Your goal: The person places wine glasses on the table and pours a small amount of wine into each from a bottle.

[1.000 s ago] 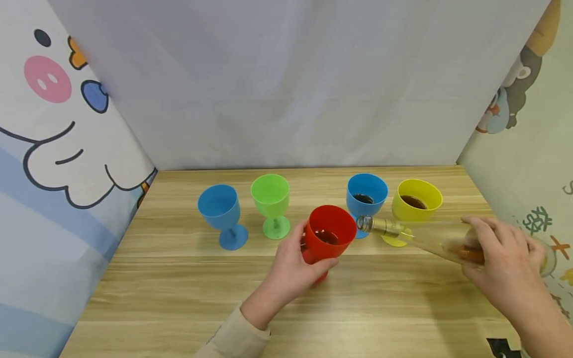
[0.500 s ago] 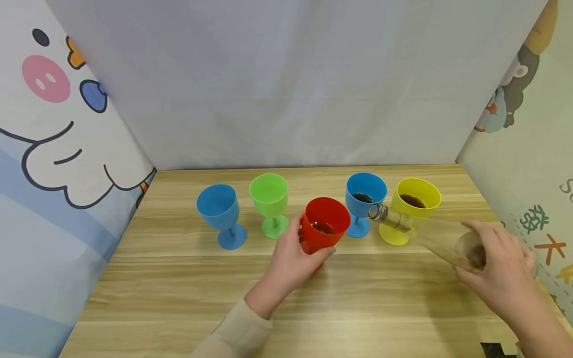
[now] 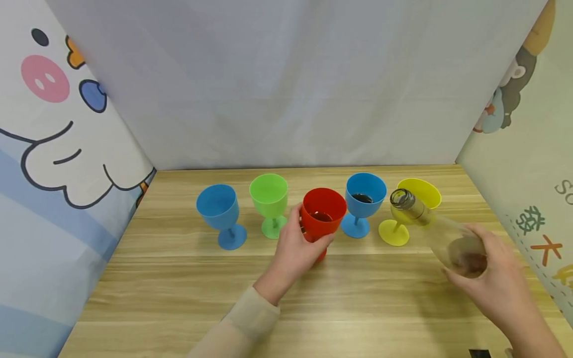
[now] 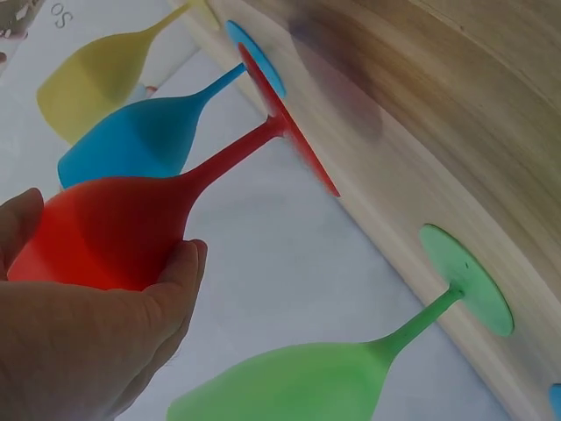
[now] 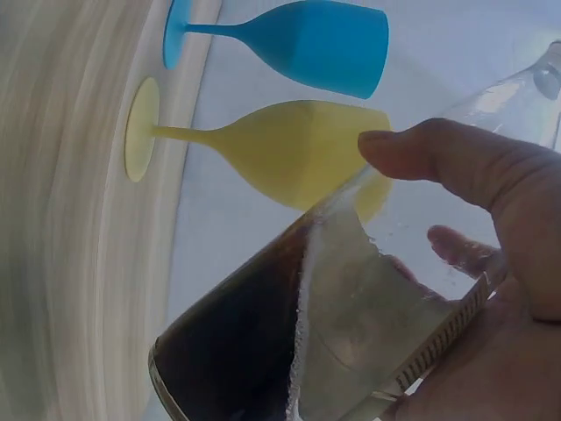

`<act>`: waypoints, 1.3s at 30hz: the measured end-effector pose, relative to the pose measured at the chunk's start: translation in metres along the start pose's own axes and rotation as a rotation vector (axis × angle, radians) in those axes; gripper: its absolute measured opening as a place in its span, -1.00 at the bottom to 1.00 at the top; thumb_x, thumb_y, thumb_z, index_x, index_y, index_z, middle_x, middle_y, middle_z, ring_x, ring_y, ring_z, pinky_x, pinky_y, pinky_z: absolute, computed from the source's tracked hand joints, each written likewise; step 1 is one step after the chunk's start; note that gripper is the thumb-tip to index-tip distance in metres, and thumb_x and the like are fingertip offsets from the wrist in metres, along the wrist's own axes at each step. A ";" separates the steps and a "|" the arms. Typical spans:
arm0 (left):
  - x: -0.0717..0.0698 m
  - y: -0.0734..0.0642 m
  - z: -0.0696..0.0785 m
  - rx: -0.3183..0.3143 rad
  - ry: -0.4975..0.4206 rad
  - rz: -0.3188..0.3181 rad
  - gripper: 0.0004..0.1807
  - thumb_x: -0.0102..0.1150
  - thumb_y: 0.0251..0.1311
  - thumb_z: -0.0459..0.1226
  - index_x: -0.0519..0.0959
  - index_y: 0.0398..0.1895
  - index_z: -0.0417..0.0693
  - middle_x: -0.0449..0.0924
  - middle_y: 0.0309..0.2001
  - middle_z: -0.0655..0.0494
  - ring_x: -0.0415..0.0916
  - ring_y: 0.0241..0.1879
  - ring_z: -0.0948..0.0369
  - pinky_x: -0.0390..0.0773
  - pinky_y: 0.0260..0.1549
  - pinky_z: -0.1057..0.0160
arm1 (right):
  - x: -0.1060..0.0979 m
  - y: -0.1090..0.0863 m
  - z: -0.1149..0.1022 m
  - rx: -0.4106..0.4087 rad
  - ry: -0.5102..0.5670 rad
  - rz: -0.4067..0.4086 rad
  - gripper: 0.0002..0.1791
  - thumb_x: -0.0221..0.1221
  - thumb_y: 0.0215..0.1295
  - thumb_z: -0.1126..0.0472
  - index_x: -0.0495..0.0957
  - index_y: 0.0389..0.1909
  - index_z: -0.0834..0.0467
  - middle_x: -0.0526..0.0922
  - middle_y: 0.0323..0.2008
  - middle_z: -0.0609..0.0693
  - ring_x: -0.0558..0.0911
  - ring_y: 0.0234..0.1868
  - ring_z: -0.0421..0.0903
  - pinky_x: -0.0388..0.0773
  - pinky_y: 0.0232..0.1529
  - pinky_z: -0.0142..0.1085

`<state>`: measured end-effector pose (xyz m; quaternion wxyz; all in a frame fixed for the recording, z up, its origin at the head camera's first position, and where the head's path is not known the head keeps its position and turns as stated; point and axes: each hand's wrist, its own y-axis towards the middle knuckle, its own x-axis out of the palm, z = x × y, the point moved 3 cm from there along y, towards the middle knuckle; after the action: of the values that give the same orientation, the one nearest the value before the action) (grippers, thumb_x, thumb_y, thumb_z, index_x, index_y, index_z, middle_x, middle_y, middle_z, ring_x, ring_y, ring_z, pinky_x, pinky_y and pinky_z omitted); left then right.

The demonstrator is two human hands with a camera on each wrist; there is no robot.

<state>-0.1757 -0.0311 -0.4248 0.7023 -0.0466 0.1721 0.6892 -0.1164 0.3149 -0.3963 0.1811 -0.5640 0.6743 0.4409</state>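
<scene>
My left hand [image 3: 291, 248] grips the bowl of a red plastic goblet [image 3: 320, 227] with dark liquid in it. In the left wrist view the goblet's round foot [image 4: 294, 132] shows near the tabletop; whether it touches cannot be told. My right hand [image 3: 499, 281] holds a clear glass bottle [image 3: 443, 233] around its body. The bottle leans, its neck up and to the left, its mouth in front of a yellow goblet [image 3: 427, 191]. Dark liquid [image 5: 237, 333] lies toward the bottle's bottom in the right wrist view. A blue goblet [image 3: 364, 205] with dark liquid stands between red and yellow.
On the left of the wooden table [image 3: 179, 298] stand a green goblet [image 3: 269, 195] and another blue goblet [image 3: 218, 209], no liquid visible in either. A grey-white cloth wall [image 3: 286, 99] rises behind. A small black object [image 3: 480, 353] shows at the bottom edge.
The red goblet has moved away from me toward the row of goblets. The bottle has gone from nearly level to more upright, its mouth drawing right, away from the red goblet.
</scene>
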 end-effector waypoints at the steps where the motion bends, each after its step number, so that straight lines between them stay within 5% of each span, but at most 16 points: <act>1: 0.000 0.002 -0.001 -0.003 0.002 0.003 -0.14 0.52 0.10 -0.27 0.25 0.43 -0.04 0.46 0.24 0.19 0.42 0.18 0.13 0.62 -0.02 0.08 | 0.000 0.000 -0.001 0.002 0.009 0.001 0.07 0.62 -0.33 0.45 0.34 0.34 0.31 0.42 0.04 0.37 0.41 -0.10 0.20 0.37 -0.19 -0.41; 4: 0.002 0.007 -0.004 -0.008 0.006 0.014 -0.13 0.53 0.10 -0.27 0.24 0.43 -0.04 0.46 0.24 0.17 0.42 0.18 0.13 0.61 -0.01 0.07 | 0.001 -0.002 -0.003 0.014 0.044 0.000 0.04 0.63 -0.30 0.44 0.36 0.34 0.28 0.44 0.04 0.31 0.43 -0.11 -0.06 0.31 -0.24 -0.66; 10: 0.008 0.013 -0.008 -0.027 0.019 0.025 -0.10 0.53 0.10 -0.25 0.21 0.46 -0.04 0.45 0.26 0.16 0.41 0.20 0.13 0.60 0.00 0.05 | 0.007 -0.007 -0.004 0.161 0.176 -0.102 0.01 0.61 -0.06 0.30 0.27 0.43 0.17 0.46 0.15 0.20 0.51 -0.14 -0.38 0.37 -0.18 -0.63; 15: 0.011 0.017 -0.010 -0.033 0.007 0.047 -0.09 0.51 0.12 -0.25 0.17 0.48 -0.04 0.42 0.27 0.16 0.39 0.21 0.13 0.59 0.02 0.04 | 0.011 -0.009 -0.009 0.185 0.228 -0.119 -0.04 0.60 -0.03 0.27 0.31 0.40 0.14 0.46 0.18 0.12 0.49 -0.05 -0.36 0.34 -0.12 -0.63; 20: 0.013 0.022 -0.010 -0.040 0.020 0.056 -0.09 0.49 0.13 -0.30 0.16 0.48 -0.05 0.41 0.28 0.12 0.37 0.22 0.11 0.57 0.05 0.03 | 0.018 -0.011 -0.017 0.156 0.284 -0.110 -0.08 0.59 -0.06 0.35 0.34 0.35 0.16 0.49 0.06 0.08 0.64 -0.31 -0.22 0.54 -0.28 -0.53; 27: 0.019 0.029 -0.014 -0.073 0.004 0.094 -0.06 0.51 0.10 -0.31 0.13 0.48 -0.02 0.39 0.29 0.13 0.35 0.23 0.11 0.60 0.01 0.02 | 0.027 -0.014 -0.023 0.152 0.293 -0.102 -0.09 0.61 -0.08 0.33 0.37 0.32 0.14 0.44 0.13 0.02 0.48 -0.03 -0.28 0.48 -0.16 -0.59; 39: 0.026 0.042 -0.017 -0.064 -0.008 0.129 -0.08 0.50 0.09 -0.30 0.14 0.46 -0.01 0.40 0.28 0.12 0.37 0.23 0.12 0.56 0.06 0.06 | 0.027 -0.020 -0.028 0.171 0.388 -0.120 -0.10 0.59 -0.06 0.36 0.37 0.33 0.14 0.51 0.08 0.02 0.62 -0.13 -0.22 0.63 -0.25 -0.41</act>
<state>-0.2202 -0.0097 -0.4417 0.6553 -0.0552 0.1498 0.7383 -0.0990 0.2763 -0.4087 0.1209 -0.6600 0.6967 0.2537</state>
